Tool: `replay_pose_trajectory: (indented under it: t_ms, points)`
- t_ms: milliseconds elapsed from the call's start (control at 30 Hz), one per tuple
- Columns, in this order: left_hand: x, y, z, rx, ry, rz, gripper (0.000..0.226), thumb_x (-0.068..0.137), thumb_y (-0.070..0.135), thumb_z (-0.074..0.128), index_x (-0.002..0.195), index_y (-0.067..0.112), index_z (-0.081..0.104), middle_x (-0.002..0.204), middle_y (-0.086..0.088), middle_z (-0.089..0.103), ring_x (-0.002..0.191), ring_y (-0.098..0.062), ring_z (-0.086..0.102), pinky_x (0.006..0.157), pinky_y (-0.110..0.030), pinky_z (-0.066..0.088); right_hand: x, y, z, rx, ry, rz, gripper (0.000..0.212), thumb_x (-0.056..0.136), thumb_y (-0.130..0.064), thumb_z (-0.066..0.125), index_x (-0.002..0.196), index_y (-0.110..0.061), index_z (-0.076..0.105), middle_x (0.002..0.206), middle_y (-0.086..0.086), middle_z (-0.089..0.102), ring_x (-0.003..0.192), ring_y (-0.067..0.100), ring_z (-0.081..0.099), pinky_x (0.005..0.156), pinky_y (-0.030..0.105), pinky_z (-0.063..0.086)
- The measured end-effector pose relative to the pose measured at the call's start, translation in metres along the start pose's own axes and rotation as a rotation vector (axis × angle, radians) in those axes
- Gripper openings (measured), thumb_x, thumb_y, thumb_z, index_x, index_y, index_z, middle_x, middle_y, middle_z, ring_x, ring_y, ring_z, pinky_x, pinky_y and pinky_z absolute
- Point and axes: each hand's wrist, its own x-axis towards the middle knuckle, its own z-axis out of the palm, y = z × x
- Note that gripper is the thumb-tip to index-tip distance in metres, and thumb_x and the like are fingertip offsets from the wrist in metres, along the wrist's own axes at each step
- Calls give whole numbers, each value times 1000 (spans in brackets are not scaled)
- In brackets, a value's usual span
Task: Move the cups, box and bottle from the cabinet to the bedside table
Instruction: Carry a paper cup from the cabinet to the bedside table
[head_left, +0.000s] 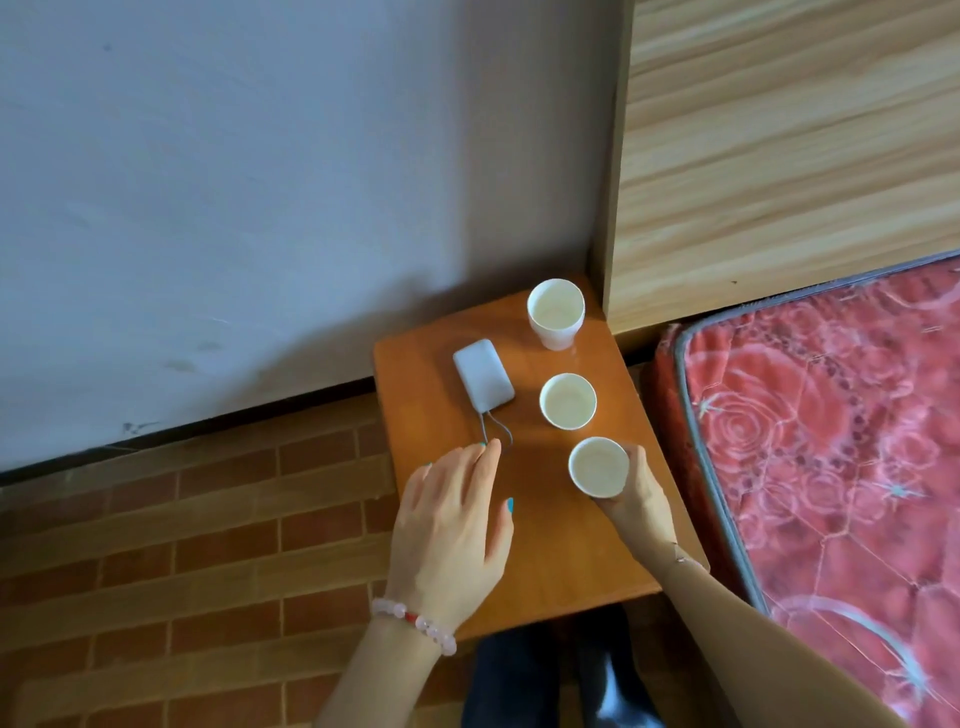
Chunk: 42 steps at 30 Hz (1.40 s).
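Note:
Three white paper cups stand in a row on the orange bedside table (550, 551). The far cup (556, 312) is near the wall corner and the middle cup (568, 401) is just in front of it. My right hand (641, 499) grips the near cup (597, 466) from the right and below. My left hand (457, 525) hovers flat over the table's left part with fingers spread and relaxed, holding nothing. No box, bottle or cabinet is in view.
A white power bank (483, 382) with a short cable lies on the table left of the cups. A red quilted mattress (841, 447) and a wooden headboard (779, 156) lie to the right. A white wall stands behind; brick-patterned floor (182, 545) spreads left.

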Motion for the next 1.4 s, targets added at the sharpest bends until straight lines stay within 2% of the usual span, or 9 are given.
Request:
replay_pose_trajectory:
  t_ms: [67,167,267,467,633,800,1067,1200,1400]
  points:
    - [0,0,0,13,-1,1,49,86,36,41,127,12,54,117,-5,64,107,-21,61,86,-40,54,1,2,1,-3,-8,-5,53,73,-11,75,111,-22,40,100,-7,50,86,16,51,59,16,35]
    - [2,3,-6,27,4,14,47,86,36,43,124,12,56,115,-6,65,105,-22,62,85,-40,54,-3,3,-3,-35,-19,18,64,76,-6,70,130,-14,37,122,-1,49,107,16,48,79,31,45]
    - [10,6,-21,20,27,45,46,82,34,54,123,12,59,114,-6,66,102,-22,64,85,-39,53,-12,1,-18,-141,-35,41,67,76,5,57,137,-11,35,136,8,45,125,27,43,92,37,42]
    - [34,23,-77,23,138,122,47,87,37,40,120,10,61,112,-10,67,100,-28,65,83,-45,55,-42,-55,-79,-290,140,-56,52,79,-14,67,128,-8,48,126,8,55,115,26,51,90,35,43]
    - [46,39,-128,9,267,248,46,78,34,57,118,12,61,112,-10,67,99,-29,65,84,-43,51,-69,-128,-135,-380,374,-258,53,77,-19,72,124,-5,52,121,11,59,111,28,56,86,39,51]
    - [50,38,-171,-10,306,394,48,80,36,54,122,12,60,117,-9,66,106,-30,62,85,-45,53,-108,-200,-169,-472,619,-301,51,85,-40,48,123,-7,53,124,10,58,113,28,55,90,40,49]
    - [28,24,-228,-63,435,712,46,86,34,41,128,13,48,118,-10,63,111,-30,58,90,-47,49,-204,-260,-166,-578,854,-189,57,90,-47,34,131,-9,48,133,8,52,123,25,47,99,42,43]
    - [10,33,-241,-88,435,829,49,85,34,39,125,11,56,119,-9,63,112,-29,58,93,-49,47,-251,-272,-154,-612,932,-92,59,90,-50,31,134,-13,45,135,6,49,126,23,44,103,39,37]
    - [-33,68,-246,-167,385,1025,50,87,36,36,128,14,54,123,-8,62,115,-29,57,98,-52,43,-318,-277,-148,-625,1056,56,57,90,-47,33,135,-13,43,137,6,48,128,24,43,100,46,42]
